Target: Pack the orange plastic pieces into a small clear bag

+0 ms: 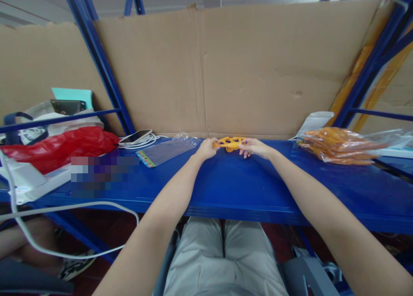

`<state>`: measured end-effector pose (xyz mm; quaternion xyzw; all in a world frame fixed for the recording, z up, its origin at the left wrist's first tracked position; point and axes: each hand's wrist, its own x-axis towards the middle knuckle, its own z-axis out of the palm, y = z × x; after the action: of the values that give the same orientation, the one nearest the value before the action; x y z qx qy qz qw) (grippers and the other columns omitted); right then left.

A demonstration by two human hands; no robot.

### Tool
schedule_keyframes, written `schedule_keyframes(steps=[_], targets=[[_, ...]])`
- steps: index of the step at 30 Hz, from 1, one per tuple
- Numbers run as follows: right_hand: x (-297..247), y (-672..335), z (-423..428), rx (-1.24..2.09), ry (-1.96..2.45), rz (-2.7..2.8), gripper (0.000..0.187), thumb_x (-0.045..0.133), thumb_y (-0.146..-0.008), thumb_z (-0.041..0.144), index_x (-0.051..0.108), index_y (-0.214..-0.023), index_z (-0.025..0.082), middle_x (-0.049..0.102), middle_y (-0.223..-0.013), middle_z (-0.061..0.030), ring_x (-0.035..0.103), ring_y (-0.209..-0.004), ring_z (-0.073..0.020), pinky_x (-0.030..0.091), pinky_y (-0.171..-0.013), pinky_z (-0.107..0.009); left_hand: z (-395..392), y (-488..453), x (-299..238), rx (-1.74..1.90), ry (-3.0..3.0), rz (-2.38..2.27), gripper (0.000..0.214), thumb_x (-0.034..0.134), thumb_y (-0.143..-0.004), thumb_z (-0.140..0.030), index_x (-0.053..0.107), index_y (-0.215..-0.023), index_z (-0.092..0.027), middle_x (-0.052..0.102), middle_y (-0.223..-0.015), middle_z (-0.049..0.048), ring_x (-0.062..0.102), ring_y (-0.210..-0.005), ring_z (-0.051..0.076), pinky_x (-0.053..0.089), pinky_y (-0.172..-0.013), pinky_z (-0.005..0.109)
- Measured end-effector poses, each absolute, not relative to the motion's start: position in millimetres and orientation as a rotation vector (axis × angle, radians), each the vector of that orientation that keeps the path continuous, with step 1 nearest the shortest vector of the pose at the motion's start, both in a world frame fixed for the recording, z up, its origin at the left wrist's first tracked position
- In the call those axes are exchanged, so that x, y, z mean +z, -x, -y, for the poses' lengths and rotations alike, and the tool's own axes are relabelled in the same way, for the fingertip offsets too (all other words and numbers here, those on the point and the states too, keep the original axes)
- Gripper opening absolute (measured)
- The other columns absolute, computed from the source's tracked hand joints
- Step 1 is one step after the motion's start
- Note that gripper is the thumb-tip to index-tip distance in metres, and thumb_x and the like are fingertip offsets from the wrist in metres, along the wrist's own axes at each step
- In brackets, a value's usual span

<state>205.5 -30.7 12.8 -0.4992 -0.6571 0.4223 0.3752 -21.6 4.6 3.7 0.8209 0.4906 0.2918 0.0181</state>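
Observation:
Near the back of the blue shelf, both my hands grip a yellow openwork plastic piece point(231, 142) with rounded parts; its exact kind I cannot make out. My left hand point(207, 149) is closed on its left end. At the right end, the thumb and fingers of my right hand point(254, 148) pinch it. Just left of my left hand lies a flat clear plastic bag point(169, 149) with a colourful printed strip. Further right, a clear bag of orange-yellow pieces point(337, 145) rests on the shelf.
A cardboard panel point(241, 72) stands behind the blue shelf point(238, 188), between blue uprights. On the left are a coiled white cable point(138, 140), a red plastic bag point(71, 145) and a white power strip point(48, 184). A loose white cable hangs over the front edge. Another person's leg shows lower left.

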Motion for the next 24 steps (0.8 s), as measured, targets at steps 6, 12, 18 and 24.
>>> schedule_keyframes(steps=[6,12,18,24], targets=[[11.6,-206.2,29.6,1.051,1.264,1.71,0.016,0.064,-0.087,0.019,0.05,-0.095,0.019,0.069,-0.067,-0.0006,0.059,-0.047,-0.0085,0.043,-0.045,-0.017,-4.9,21.4,4.0,0.887,-2.522,-1.534,0.021,0.062,-0.081,-0.017,0.068,-0.101,-0.016,0.072,-0.094,0.0071,0.066,-0.087,0.019,0.05,-0.079,0.028],[10.7,-206.0,29.7,1.04,1.235,1.71,0.024,0.068,-0.084,0.021,0.048,-0.097,0.021,0.069,-0.07,0.0022,0.058,-0.047,-0.0077,0.041,-0.044,-0.017,-5.4,21.5,4.1,0.91,-2.519,-1.557,0.022,0.062,-0.081,-0.017,0.068,-0.101,-0.016,0.072,-0.093,0.0076,0.066,-0.086,0.019,0.05,-0.078,0.028],[14.3,-205.8,33.8,1.095,1.271,1.688,0.019,0.063,-0.09,0.034,0.055,-0.085,0.017,0.069,-0.065,-0.0037,0.058,-0.047,-0.0086,0.04,-0.042,-0.017,-4.4,20.8,4.0,0.924,-2.541,-1.498,0.021,0.063,-0.081,-0.015,0.068,-0.101,-0.015,0.072,-0.097,0.0081,0.065,-0.09,0.02,0.05,-0.082,0.029],[15.3,-206.4,32.1,1.127,1.332,1.66,0.045,0.051,-0.091,0.057,0.058,-0.075,0.015,0.065,-0.055,-0.0064,0.055,-0.041,-0.01,0.037,-0.037,-0.019,-5.0,19.5,2.7,0.971,-2.567,-1.458,0.023,0.063,-0.08,-0.014,0.068,-0.102,-0.016,0.071,-0.102,0.0072,0.065,-0.093,0.019,0.05,-0.086,0.03]])
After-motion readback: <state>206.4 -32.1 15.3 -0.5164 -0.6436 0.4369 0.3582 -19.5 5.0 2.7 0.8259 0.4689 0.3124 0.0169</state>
